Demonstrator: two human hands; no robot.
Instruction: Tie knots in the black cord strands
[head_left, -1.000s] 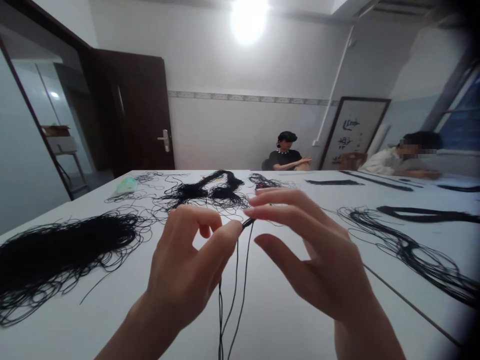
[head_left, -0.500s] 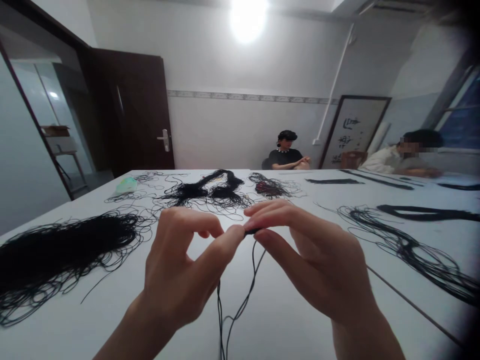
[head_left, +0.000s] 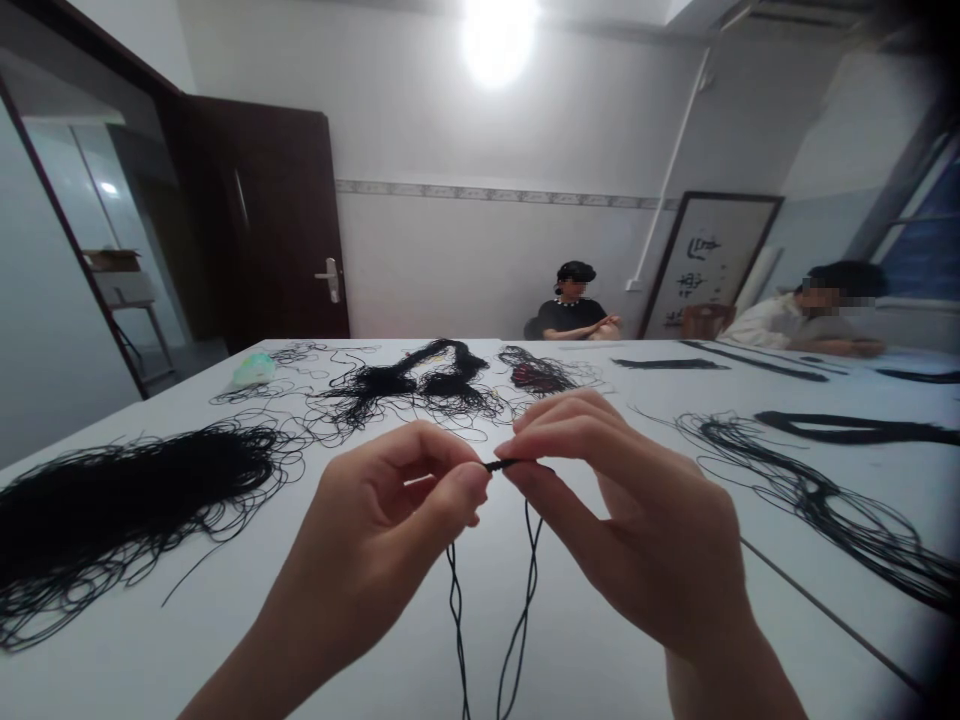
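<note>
A short knotted piece of black cord (head_left: 496, 466) stretches between my two hands above the white table. My left hand (head_left: 397, 520) pinches its left end between thumb and forefinger. On the other side, my right hand (head_left: 622, 500) pinches the right end with thumb and fingertips. Thin black strands (head_left: 530, 590) hang below both hands toward the front edge of the view. The parts of the cord under the fingertips are hidden.
A large bundle of black cord (head_left: 142, 490) lies at the left. Tangled black cords (head_left: 382, 385) and a greenish translucent item (head_left: 253, 370) lie farther back. Loose cords (head_left: 817, 490) spread at the right. Two people (head_left: 574, 312) sit beyond the table.
My left fingers have closed in more around the cord's end, and a bit more of the cord shows between the hands. The hanging strands have shifted and spread apart.
</note>
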